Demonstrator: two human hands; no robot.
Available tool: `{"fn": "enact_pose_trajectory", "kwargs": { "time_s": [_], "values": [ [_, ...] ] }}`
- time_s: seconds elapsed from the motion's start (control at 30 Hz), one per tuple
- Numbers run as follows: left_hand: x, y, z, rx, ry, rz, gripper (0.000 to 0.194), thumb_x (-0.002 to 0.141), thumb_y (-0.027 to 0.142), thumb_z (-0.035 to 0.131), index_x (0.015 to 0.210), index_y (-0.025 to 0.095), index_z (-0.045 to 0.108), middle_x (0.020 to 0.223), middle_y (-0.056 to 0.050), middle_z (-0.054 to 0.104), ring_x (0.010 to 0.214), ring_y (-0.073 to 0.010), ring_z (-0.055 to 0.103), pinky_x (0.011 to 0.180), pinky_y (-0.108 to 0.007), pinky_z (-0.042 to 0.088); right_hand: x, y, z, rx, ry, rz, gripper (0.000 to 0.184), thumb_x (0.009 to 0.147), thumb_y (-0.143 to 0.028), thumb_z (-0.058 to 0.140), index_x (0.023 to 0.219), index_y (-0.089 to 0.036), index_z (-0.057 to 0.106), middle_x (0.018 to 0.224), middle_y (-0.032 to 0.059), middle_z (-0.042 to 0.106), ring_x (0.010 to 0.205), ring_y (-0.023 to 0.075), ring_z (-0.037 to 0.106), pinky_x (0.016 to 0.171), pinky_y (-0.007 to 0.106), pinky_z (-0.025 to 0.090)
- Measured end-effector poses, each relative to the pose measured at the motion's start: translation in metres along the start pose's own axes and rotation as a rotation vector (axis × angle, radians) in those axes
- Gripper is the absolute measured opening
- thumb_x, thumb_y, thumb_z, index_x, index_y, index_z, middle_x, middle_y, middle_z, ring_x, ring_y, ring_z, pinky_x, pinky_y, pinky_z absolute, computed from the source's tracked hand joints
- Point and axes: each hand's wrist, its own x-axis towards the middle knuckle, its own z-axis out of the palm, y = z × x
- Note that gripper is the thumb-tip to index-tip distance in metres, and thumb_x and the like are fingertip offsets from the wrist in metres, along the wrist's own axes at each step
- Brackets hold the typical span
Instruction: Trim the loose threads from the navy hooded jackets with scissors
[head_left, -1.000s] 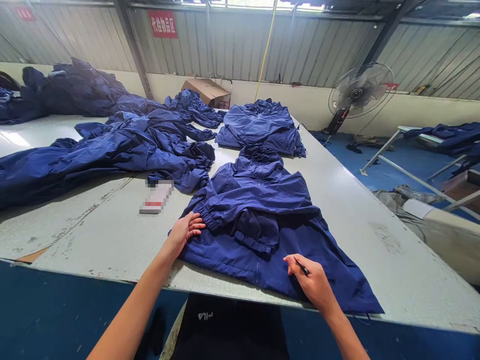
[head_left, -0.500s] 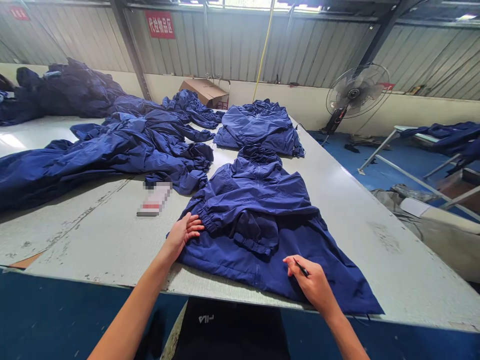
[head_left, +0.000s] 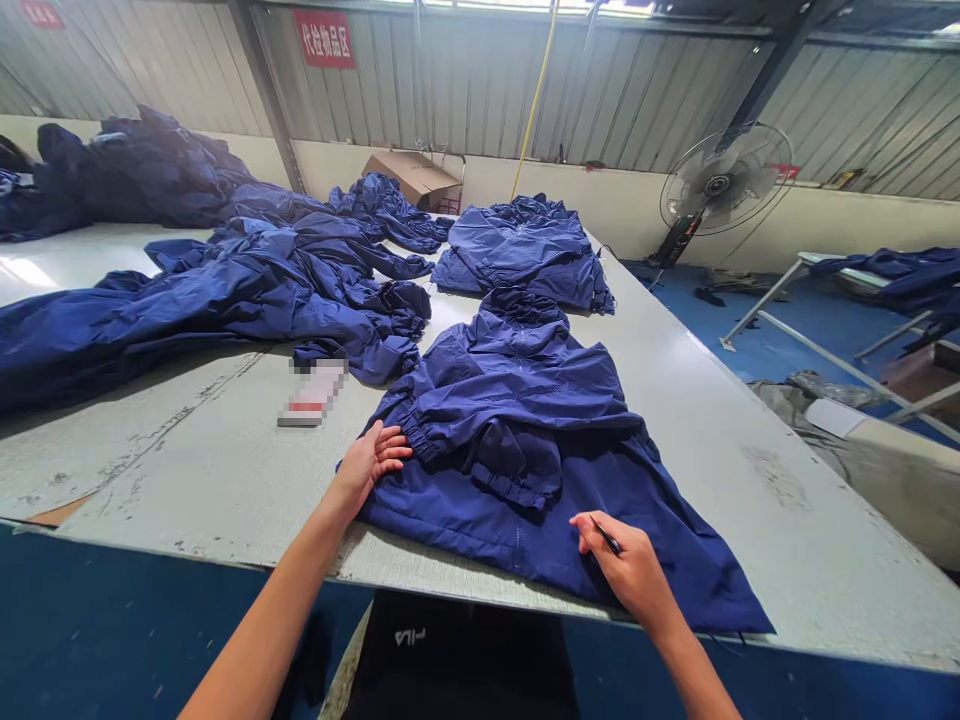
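Observation:
A navy blue hooded jacket (head_left: 517,400) lies spread near the front edge of the table, its sleeves folded across its front. At the jacket's left edge, beside an elastic cuff (head_left: 424,440), rests my left hand (head_left: 373,460), open with the fingers stretched out. My right hand (head_left: 619,560) is closed round a slim black tool (head_left: 606,536) over the lower right part of the jacket. Most of that tool is hidden in the palm, so its exact kind does not show.
Heaped navy garments (head_left: 225,280) cover the table's left side. A stack of similar jackets (head_left: 521,250) lies beyond the near one. A blurred pale item (head_left: 315,392) sits left of it. Further off are a cardboard box (head_left: 412,178), a fan (head_left: 716,185) and a metal-framed stand (head_left: 772,290).
The view has shifted slightly, so the scene sits a little differently in the frame. Both hands and the jacket hold nearly the same places relative to each other.

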Motion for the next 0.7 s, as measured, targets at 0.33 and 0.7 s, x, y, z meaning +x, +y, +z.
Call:
{"fn": "enact_pose_trajectory", "kwargs": {
  "time_s": [0.33,0.7],
  "values": [
    [0.0032,-0.0026,-0.0033,-0.008,-0.023,-0.004,0.031,0.102,0.025,0.041,0.099,0.004,0.064,0.083,-0.013,0.073,0.064,-0.0160,0.072,0.049,-0.020,0.055,0.0000,0.0011,0.0005,0.022,-0.004,0.027,0.043,0.095,-0.051,0.047,0.069,-0.021,0.063,0.066,0.0018,0.066,0.069,0.0185,0.064,0.068,0.025,0.047],
    [0.0032,-0.0024,-0.0039,0.050,-0.036,-0.015,0.024,0.099,0.025,0.046,0.098,0.008,0.063,0.085,-0.012,0.071,0.065,-0.0147,0.072,0.051,-0.020,0.055,0.0008,0.0014,0.0001,-0.001,-0.013,0.001,0.044,0.096,-0.051,0.046,0.066,-0.022,0.060,0.066,0.0020,0.066,0.068,0.0183,0.064,0.067,0.025,0.048]
  ]
}}
